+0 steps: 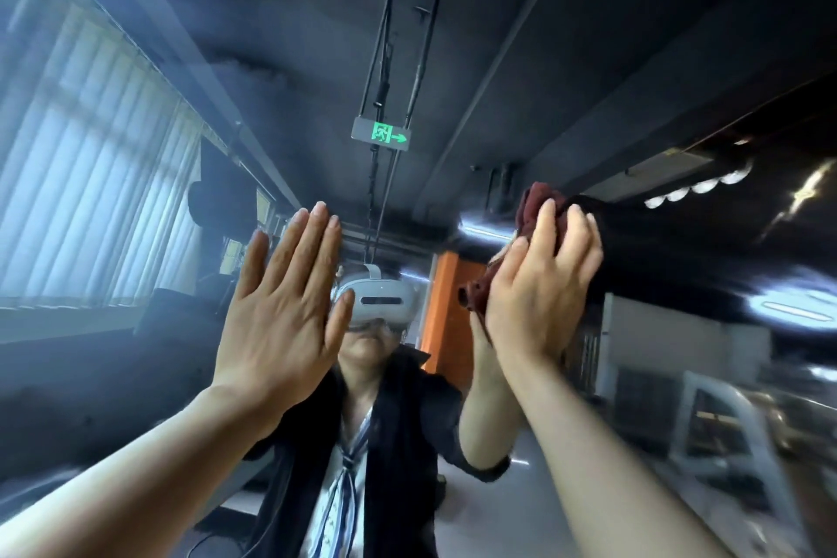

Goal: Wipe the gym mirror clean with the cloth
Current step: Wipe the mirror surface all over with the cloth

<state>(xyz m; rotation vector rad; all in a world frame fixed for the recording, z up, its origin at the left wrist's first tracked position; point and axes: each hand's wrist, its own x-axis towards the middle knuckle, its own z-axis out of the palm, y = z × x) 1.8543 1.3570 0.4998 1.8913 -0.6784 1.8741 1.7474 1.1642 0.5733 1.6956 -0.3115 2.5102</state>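
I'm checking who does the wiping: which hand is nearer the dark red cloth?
The right hand: it holds the bunched dark red cloth against the mirror. The left hand is flat on the glass, off to the cloth's left, not touching it.

Dark red cloth [539,222] bunching against the gym mirror [453,59]

The cloth is lying crumpled on the glass, right of the reflected green exit sign [381,135]; the mirror is reflecting a dark ceiling and bright blinds.

- Showing dark red: the cloth [534,217].
- Glowing green: the exit sign [381,133].
- Standing out in orange: a pillar [446,308].
- Appearing light grey: the headset [378,297].
- Displaying blue and white stripes: the necktie [342,494].
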